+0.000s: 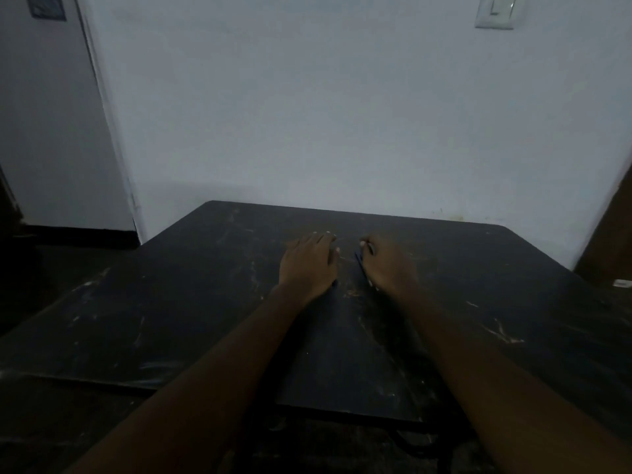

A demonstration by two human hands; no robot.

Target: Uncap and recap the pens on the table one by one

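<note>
The scene is dim. On the dark scratched table [171, 319] my left hand [307, 265] lies flat, palm down, fingers stretched toward the wall; a dark blue end shows at its lower right edge, too dim to name. My right hand [386, 265] is curled, fingers closed around a dark blue pen [360, 265] that runs along its left side, with a pale tip near the wrist. Whether the pen is capped I cannot tell. The two hands are a short gap apart near the table's middle.
A pale wall rises just behind the table's far edge. A light switch [496, 10] sits high on the right. A brown door or panel [608, 241] stands at the right, a small white object [622, 283] below it. Dark floor lies at the left.
</note>
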